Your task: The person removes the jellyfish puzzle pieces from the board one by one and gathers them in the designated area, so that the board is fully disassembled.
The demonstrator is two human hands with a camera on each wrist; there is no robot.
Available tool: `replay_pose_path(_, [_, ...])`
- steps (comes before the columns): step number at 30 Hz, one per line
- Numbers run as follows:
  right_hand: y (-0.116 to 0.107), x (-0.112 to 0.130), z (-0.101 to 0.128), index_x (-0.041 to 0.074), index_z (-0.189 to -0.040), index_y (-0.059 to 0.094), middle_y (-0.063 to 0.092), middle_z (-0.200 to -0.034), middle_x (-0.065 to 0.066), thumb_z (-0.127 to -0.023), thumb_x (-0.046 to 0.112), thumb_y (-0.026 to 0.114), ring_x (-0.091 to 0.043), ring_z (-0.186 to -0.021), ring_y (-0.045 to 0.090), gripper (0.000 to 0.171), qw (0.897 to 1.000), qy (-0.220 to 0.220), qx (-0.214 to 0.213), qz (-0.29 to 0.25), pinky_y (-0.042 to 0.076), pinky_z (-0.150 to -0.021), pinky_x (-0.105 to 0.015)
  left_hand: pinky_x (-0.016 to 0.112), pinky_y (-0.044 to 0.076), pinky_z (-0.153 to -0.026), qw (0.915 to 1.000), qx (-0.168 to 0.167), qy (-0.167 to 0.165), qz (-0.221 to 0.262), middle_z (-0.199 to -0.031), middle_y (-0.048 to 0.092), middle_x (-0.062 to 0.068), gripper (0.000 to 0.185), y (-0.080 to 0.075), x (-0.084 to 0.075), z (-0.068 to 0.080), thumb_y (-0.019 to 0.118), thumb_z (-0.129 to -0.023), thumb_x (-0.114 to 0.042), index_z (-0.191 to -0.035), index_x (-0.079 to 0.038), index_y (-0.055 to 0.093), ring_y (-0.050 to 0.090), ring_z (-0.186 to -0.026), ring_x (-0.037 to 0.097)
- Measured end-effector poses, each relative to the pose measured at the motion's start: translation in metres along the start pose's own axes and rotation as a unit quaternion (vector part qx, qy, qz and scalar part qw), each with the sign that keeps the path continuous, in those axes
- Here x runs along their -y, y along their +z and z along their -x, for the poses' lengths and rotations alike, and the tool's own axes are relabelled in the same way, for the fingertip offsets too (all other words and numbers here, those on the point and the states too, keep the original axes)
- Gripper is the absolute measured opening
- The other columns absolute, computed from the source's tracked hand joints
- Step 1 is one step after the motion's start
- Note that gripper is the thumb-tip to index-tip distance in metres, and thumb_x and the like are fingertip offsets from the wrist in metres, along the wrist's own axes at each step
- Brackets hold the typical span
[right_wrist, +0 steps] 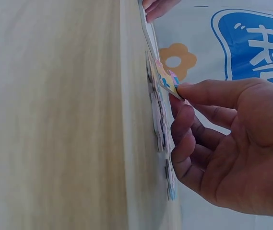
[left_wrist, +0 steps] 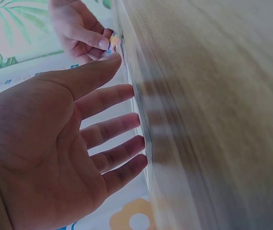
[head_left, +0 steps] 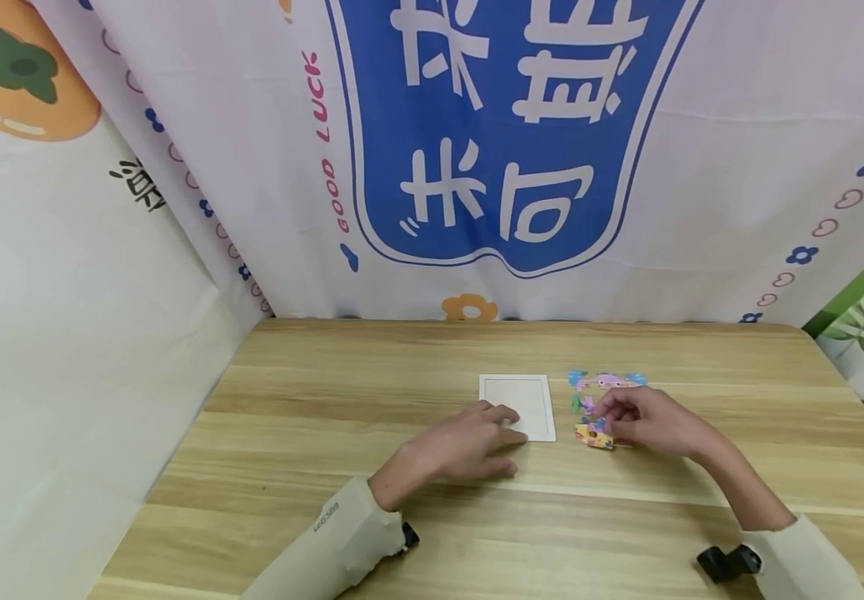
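Observation:
A white rectangular puzzle tray (head_left: 516, 390) with a thin inner outline lies flat on the wooden table. My left hand (head_left: 476, 442) rests on its lower left part, fingers spread and fairly straight, as the left wrist view also shows. To the right of the tray, my right hand (head_left: 656, 423) pinches a colourful puzzle piece (right_wrist: 166, 80) between thumb and index finger. That piece is tilted, its lower edge close to the others. Several more puzzle pieces (head_left: 611, 380) in pink, blue and yellow lie under and beyond the right hand, which partly hides them.
The wooden table (head_left: 312, 400) reaches back to a printed curtain (head_left: 297, 275) with a large blue emblem. A pale cloth (head_left: 87, 333) hangs along the left side. Dark wrist-camera mounts (head_left: 724, 563) sit at both sleeves.

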State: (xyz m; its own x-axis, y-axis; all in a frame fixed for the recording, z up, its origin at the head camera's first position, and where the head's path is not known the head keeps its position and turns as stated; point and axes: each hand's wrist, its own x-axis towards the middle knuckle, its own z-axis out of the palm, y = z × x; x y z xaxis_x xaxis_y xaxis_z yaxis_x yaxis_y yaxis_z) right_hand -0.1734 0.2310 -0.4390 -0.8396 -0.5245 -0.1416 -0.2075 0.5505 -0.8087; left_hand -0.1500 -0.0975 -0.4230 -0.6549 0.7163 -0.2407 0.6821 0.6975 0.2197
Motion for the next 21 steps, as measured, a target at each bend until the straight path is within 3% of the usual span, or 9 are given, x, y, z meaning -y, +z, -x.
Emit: replay_pose_path(21, [-0.022,-0.021,0.027,-0.002,-0.119,0.072,0.071,-0.106,-0.008,-0.103,0.006,0.068,-0.005,-0.091,0.062,0.019,0.999,0.013,-0.024,0.019,0.057,-0.076,-0.022,0.042,0.038,-0.13,1.0,-0.003,0.001,0.001,-0.167,0.049,0.003,0.049,0.0,-0.001,0.0,0.065,-0.108,-0.042,-0.153,-0.023,0.062,0.047,-0.153,0.026])
